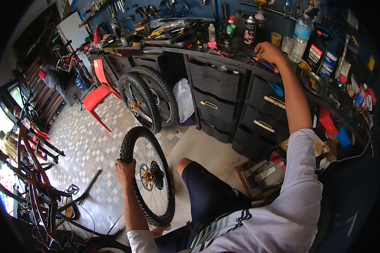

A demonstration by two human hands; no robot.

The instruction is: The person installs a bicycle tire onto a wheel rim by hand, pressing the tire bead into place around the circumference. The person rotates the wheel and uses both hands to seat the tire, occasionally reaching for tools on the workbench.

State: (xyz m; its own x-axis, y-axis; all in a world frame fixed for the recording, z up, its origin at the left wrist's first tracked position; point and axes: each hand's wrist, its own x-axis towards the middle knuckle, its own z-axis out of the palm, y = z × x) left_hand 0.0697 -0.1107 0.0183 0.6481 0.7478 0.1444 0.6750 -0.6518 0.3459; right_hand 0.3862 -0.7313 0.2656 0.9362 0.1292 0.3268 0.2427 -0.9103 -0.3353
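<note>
My left hand (126, 172) is closed around the knobbly tyre of a bicycle wheel (146, 178), which stands upright beside my leg. The wheel has a gold hub, a brake disc and a black cassette. Stretched out over the workbench (173, 49), my right hand (269, 53) has its fingers curled together at the bench's front edge. Just below those fingers lies a tool with a blue and orange handle (267, 65). Whatever the right fingertips hold, if anything, is too small to make out. A spray can (249, 30) and a tan cup (276, 39) stand close to that hand.
Two more wheels (140, 101) lean against the bench by a red chair (100, 95). Black drawers (211, 86) sit under the benchtop. Bottles (300, 40) crowd its right end. Bicycle frames (40, 177) stand at the left. Another person (52, 80) is at the far left.
</note>
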